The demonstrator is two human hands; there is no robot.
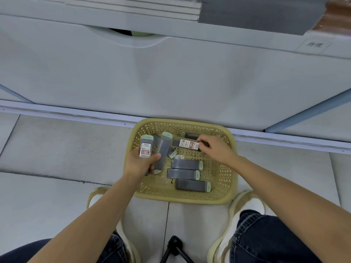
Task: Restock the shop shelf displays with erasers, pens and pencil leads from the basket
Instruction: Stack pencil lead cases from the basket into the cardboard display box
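Observation:
A yellow perforated basket [226,168] stands on the floor between my feet, holding grey pencil lead cases with pale green caps. My left hand [139,164] grips a bunch of these cases [146,147] upright over the basket's left side. My right hand [214,149] pinches the end of one labelled lead case [187,143] lying at the basket's back. Three more cases [187,164] lie flat side by side in the basket's middle.
A white shelf unit base [171,78] rises directly behind the basket, with a label [315,44] at its upper right. Grey floor tiles [57,149] stretch to the left. My shoes [247,205] flank the basket, and a black tripod [174,247] stands near my legs.

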